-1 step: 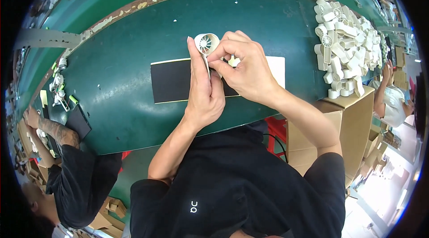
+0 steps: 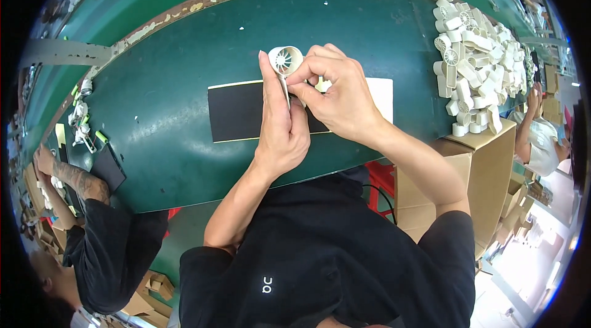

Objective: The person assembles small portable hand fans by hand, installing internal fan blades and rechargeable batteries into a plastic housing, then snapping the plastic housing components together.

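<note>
My left hand (image 2: pixel 279 134) is closed round a cream plastic housing (image 2: pixel 294 56), held upright. Its round, tube-like upper end has a spoked grille inside; the lower part is mostly hidden by my fingers. My right hand (image 2: pixel 337 91) bends in from the right, thumb and forefinger pinched together against the housing's side just under the round end. Whatever lies between those fingertips is too small or hidden to make out. Beneath both hands a black sheet (image 2: pixel 235 112) with a pale edge lies on the table, and a white piece (image 2: pixel 380 99) shows at its right end.
A heap of similar cream housings (image 2: pixel 477 57) covers the right end of the green table (image 2: pixel 166 143). Below it stands an open cardboard box (image 2: pixel 486 174). A co-worker's tattooed forearm (image 2: pixel 77 180) works at the left, near small white and green parts (image 2: pixel 80 119).
</note>
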### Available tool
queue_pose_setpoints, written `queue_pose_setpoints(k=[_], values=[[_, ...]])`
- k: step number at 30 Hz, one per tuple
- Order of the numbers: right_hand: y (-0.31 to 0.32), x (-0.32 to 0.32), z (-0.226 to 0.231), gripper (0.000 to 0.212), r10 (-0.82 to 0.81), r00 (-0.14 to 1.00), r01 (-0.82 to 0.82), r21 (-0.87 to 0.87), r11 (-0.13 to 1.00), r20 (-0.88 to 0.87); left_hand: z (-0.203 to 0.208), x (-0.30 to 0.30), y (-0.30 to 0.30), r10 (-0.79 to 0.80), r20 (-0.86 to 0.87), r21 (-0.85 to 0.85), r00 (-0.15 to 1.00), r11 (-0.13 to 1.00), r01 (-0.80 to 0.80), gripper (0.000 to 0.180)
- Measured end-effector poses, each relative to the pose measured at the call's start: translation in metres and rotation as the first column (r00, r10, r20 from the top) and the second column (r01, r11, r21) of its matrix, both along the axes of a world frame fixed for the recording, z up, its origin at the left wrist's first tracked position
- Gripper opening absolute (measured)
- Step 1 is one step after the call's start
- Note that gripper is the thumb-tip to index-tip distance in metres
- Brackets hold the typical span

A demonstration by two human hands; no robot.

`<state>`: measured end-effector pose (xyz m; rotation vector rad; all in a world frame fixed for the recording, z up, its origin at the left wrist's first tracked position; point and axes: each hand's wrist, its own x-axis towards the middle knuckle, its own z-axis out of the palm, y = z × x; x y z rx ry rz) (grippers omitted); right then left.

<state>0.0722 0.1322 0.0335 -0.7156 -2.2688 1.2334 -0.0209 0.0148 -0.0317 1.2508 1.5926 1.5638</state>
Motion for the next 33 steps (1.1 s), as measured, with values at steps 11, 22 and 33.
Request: queue_pose_setpoints(k=[11, 22, 33], values=[[0.002, 0.002, 0.0, 0.032, -0.193, 0.98, 0.199, 0.257, 0.946, -0.05, 0.007, -0.001, 0.002, 0.021, -0.078, 0.027, 0.997, 0.999, -0.019, 0.073], [0.019, 0.014, -0.007, 0.05, -0.09, 0.968, 0.149, -0.249, 0.957, 0.233, 0.012, 0.008, 0.005, 0.09, -0.143, -0.004, 0.986, 0.996, -0.091, 0.065], [0.043, 0.043, 0.012, 0.022, -0.017, 0.996, -0.027, -0.505, 0.863, -0.083, 0.033, 0.011, -0.005, -0.02, 0.508, 0.015, 0.861, 1.0, 0.015, 0.078]])
